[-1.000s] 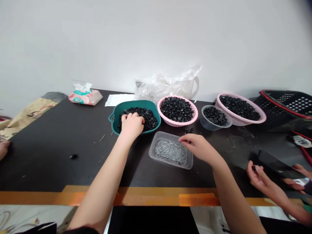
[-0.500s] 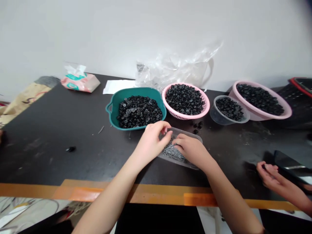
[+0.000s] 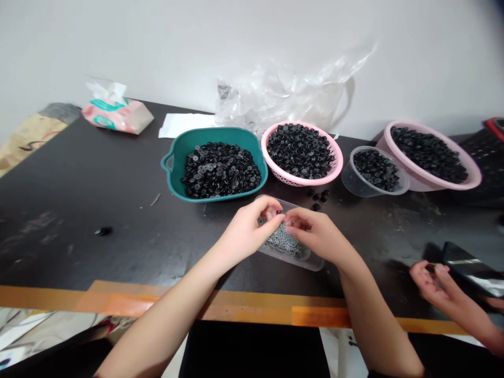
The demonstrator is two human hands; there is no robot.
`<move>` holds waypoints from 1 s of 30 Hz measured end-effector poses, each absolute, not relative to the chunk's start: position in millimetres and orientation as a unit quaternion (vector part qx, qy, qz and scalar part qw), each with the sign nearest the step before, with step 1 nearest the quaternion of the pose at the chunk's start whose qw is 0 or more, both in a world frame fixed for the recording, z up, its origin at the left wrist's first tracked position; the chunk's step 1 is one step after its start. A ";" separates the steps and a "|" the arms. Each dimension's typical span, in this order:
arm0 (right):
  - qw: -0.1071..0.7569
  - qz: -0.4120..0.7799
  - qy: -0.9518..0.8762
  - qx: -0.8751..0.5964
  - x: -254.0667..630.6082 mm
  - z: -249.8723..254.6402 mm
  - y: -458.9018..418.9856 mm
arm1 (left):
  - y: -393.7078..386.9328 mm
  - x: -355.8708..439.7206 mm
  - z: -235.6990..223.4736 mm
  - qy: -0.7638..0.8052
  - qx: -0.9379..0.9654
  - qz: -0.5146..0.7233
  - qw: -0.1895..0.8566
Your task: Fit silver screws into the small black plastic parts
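My left hand (image 3: 254, 226) is closed in a pinch on a small round black plastic part (image 3: 279, 212), mostly covered by the fingers. Fingertip to fingertip with it, my right hand (image 3: 315, 233) is pinched too; whatever sits between its thumb and finger is too small to make out. Both hands hover over a clear plastic box (image 3: 315, 262) filled with small silvery screws (image 3: 285, 242). Just behind the box, several loose black parts (image 3: 316, 206) lie on the dark table.
Behind stand a green basin (image 3: 169, 181), a pink basket (image 3: 301, 179), a clear tub (image 3: 354, 181) and another pink basket (image 3: 417, 176), all holding black parts. At right, another person's hand (image 3: 433, 283) is near a phone (image 3: 472, 268). A tissue pack (image 3: 118, 115) lies far left.
My right hand has lifted from the screws and come up to the left hand's fingertips. My left hand keeps its pinch. The camera view has shifted slightly.
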State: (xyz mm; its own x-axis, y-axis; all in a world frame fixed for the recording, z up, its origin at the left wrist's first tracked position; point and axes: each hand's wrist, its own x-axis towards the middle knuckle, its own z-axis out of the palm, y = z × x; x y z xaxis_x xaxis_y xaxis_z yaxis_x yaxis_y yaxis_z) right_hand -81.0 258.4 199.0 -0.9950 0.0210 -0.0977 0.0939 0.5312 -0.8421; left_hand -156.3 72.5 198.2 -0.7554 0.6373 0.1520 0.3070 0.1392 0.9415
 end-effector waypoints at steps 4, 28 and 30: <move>0.027 -0.465 0.883 0.051 -80.5 197.1 259.0 | 73.1 -154.7 197.7 0.749 0.331 0.556 0.140; 0.090 -0.335 0.938 -0.010 -78.4 200.4 252.8 | 71.9 -159.3 198.9 0.720 0.319 0.598 0.147; 0.081 -0.465 0.881 0.026 -78.9 202.4 253.9 | 71.7 -158.1 198.9 0.684 0.303 0.635 0.194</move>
State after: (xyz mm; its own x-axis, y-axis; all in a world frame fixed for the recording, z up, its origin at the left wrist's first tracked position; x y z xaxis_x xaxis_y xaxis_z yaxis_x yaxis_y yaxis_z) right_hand -78.9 253.9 202.4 -0.9854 -0.0295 -0.1679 0.1220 0.5662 -0.8152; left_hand -158.1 71.7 198.9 -0.7418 0.6599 0.1197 0.1678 0.0098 0.9858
